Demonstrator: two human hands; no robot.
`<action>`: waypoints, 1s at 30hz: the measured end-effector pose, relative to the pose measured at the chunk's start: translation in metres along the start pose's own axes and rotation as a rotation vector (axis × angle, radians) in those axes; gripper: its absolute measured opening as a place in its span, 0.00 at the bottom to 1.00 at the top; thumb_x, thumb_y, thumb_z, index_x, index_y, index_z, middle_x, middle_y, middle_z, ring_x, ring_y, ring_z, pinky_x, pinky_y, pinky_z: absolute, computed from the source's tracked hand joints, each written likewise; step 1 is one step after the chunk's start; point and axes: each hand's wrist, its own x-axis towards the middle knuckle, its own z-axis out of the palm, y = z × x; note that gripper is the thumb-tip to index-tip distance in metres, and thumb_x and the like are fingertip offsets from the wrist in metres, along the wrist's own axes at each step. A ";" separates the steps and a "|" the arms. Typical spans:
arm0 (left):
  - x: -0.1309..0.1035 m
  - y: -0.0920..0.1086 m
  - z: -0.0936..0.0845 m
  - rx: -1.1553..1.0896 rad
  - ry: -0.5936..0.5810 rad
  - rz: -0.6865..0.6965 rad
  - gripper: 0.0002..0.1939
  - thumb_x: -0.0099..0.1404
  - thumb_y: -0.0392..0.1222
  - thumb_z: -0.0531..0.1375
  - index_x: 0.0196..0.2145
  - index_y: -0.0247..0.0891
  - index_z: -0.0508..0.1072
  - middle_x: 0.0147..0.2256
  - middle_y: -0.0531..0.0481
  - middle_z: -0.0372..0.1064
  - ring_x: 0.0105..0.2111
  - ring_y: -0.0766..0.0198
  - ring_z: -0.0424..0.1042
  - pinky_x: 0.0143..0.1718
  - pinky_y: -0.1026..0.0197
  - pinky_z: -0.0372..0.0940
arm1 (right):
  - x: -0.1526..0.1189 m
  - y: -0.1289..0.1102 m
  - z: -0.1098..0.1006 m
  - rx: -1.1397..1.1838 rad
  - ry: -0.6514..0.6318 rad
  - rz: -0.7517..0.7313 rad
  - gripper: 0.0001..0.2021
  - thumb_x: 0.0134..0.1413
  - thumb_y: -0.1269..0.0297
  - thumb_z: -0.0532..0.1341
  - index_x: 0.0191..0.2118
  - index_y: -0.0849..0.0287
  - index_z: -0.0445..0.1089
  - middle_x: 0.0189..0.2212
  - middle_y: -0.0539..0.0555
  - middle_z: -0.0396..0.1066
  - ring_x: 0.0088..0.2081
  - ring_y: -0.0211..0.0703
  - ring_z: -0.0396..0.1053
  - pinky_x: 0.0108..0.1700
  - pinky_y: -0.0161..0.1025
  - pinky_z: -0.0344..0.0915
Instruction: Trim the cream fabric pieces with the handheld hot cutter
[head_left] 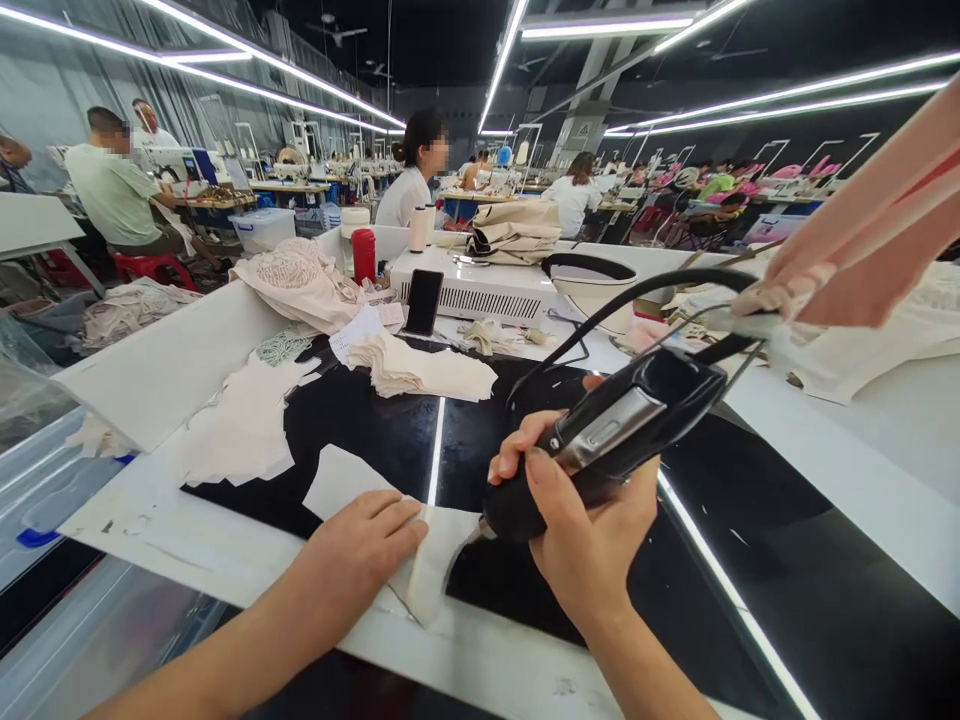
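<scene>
Gripping corded power tool (622, 425) in right grip (589, 560) | holding metal tip (483, 528) at right edge of cream fabric (450, 535) | resting open, flattened left grip (367, 545) on fabric, near side of tabletop (506, 590)

Handheld tool (675, 405): smooth black shell, glossy, plastic by the look; side plate (611, 430) is satin silver metal. Tip (481, 528) is probably metal, too small to be sure. Work cloth (456, 530) near the desk's front edge: matt, off-white, thin. Cloth stack (431, 370) toward the back edge: matt, raw-edged layers. Black panel (517, 600): high gloss, mirrors the lights. Desk (202, 555): smooth white, scuffed along its front edge. Phone (424, 303): dark, glassy face. Slip (357, 334): matt white paper.
</scene>
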 end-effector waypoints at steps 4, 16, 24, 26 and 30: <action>0.006 0.009 0.013 0.127 0.003 -0.071 0.16 0.68 0.22 0.56 0.48 0.37 0.70 0.47 0.47 0.75 0.44 0.57 0.76 0.46 0.56 0.74 | 0.000 -0.001 -0.007 -0.009 -0.004 0.009 0.20 0.58 0.63 0.70 0.53 0.47 0.65 0.32 0.45 0.72 0.24 0.36 0.71 0.26 0.37 0.74; 0.020 0.027 0.013 0.280 0.032 -0.284 0.08 0.62 0.35 0.69 0.37 0.39 0.73 0.31 0.53 0.70 0.28 0.59 0.72 0.27 0.60 0.67 | -0.003 -0.001 -0.017 -0.023 -0.004 -0.001 0.15 0.59 0.64 0.69 0.48 0.49 0.66 0.33 0.46 0.73 0.24 0.38 0.72 0.26 0.37 0.75; 0.017 0.022 -0.007 0.318 -0.039 -0.271 0.06 0.71 0.36 0.60 0.33 0.39 0.72 0.30 0.51 0.69 0.27 0.58 0.71 0.24 0.60 0.62 | -0.005 -0.004 -0.019 -0.045 0.025 -0.031 0.16 0.58 0.63 0.70 0.48 0.49 0.66 0.32 0.45 0.72 0.24 0.37 0.72 0.26 0.37 0.74; 0.017 0.019 -0.012 0.321 -0.030 -0.243 0.09 0.73 0.34 0.57 0.33 0.38 0.72 0.30 0.49 0.68 0.28 0.56 0.70 0.25 0.58 0.65 | -0.005 -0.004 -0.018 -0.034 0.028 -0.042 0.17 0.57 0.64 0.70 0.48 0.49 0.65 0.32 0.44 0.72 0.24 0.36 0.71 0.27 0.38 0.74; 0.019 0.017 -0.014 0.211 0.017 -0.096 0.13 0.72 0.25 0.52 0.35 0.36 0.72 0.33 0.47 0.70 0.32 0.56 0.72 0.32 0.55 0.70 | -0.005 -0.004 -0.016 -0.026 0.043 -0.020 0.17 0.57 0.65 0.71 0.47 0.49 0.64 0.32 0.44 0.72 0.24 0.36 0.71 0.27 0.37 0.74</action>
